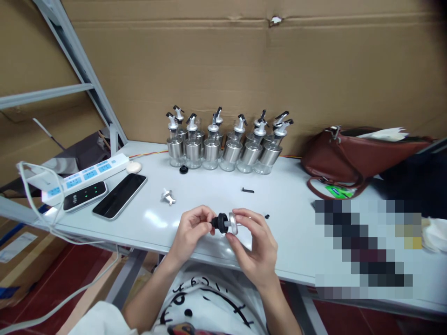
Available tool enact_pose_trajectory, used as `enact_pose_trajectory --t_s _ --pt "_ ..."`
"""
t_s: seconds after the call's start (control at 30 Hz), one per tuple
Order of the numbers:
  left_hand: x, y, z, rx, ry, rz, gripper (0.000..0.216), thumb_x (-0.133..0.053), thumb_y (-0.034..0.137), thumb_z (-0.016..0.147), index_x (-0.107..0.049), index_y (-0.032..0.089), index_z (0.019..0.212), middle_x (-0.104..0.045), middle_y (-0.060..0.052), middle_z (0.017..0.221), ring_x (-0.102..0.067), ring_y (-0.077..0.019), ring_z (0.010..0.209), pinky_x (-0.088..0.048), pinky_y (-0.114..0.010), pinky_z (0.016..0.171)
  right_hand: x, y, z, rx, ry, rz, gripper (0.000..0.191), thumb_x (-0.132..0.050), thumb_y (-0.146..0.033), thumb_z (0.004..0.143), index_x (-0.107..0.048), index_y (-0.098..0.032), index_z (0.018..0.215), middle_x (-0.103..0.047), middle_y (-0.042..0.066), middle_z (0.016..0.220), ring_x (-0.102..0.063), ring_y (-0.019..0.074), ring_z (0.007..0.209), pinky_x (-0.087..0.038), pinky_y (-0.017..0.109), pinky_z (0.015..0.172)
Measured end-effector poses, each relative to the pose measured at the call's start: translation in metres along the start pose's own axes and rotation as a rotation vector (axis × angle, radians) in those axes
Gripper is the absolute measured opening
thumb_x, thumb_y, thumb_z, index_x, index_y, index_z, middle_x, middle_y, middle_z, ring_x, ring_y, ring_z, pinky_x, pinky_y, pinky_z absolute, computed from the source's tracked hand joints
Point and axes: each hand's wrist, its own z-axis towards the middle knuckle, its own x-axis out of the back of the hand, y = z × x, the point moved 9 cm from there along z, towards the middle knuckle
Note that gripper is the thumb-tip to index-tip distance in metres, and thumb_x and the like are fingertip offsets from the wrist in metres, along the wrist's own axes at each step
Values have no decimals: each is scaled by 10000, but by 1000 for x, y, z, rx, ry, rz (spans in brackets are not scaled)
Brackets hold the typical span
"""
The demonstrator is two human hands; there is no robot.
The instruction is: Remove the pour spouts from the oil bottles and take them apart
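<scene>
My left hand (pixel 193 231) pinches a black ribbed rubber stopper (pixel 220 223) above the front of the table. Facing it, my right hand (pixel 254 239) grips a silver pourer cap (pixel 233 223) by its rim, with a short pale stem running between cap and stopper. Left of my hands lies a silver pourer spout (pixel 167 196). A small black lever (pixel 248 190) rests behind my right hand, and a tiny black piece (pixel 267 216) is beside it. Near the bottles sits another black rubber stopper (pixel 183 170).
Several glass-and-steel oil bottles (pixel 211 151) with pourers stand in rows at the back. A power strip (pixel 87 177), a white device (pixel 85 196) and a phone (pixel 120 196) occupy the left. At right are a brown handbag (pixel 335 156) and a pixelated patch.
</scene>
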Motion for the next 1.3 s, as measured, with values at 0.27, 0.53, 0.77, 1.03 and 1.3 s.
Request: enact_pose_trajectory --t_s 0.27,0.53,0.77,1.03,1.3 --pt "3 -2 0 9 28 27 131 -555 241 695 -468 159 643 -472 20 631 -472 -106 568 -366 -228 554 5 2 1 9 41 39 478 -646 9 798 -615 -286 1173 -601 58 1008 -612 186 897 -545 294 688" --pt "2 -7 1 80 9 -13 187 -576 312 723 -496 153 664 -513 2 602 -481 -124 558 -370 -241 554 2 0 3 6 -7 24 407 -652 -51 815 -608 -268 1157 -604 81 1026 -617 211 908 -551 347 710" --pt "-14 1 -2 39 -128 66 303 -635 399 773 -472 154 700 -477 3 676 -452 -119 630 -361 -229 604 -4 13 -3 -97 -38 87 471 -720 -150 792 -507 -261 1197 -517 110 1181 -571 251 1057 -518 441 853" --pt "-20 5 -4 16 -155 134 316 -648 421 786 -487 156 724 -487 -4 741 -459 -125 705 -373 -231 662 -13 20 -7 -212 -54 219 462 -645 -100 818 -420 -259 1189 -472 136 1261 -477 288 1217 -517 443 867" --pt "-25 6 -4 35 -147 -10 258 -663 332 813 -475 201 932 -582 13 774 -566 -105 620 -446 -221 612 -15 21 -10 -282 -19 256 388 -499 -153 906 -412 -248 1273 -317 160 1446 -496 279 1222 -490 456 946"
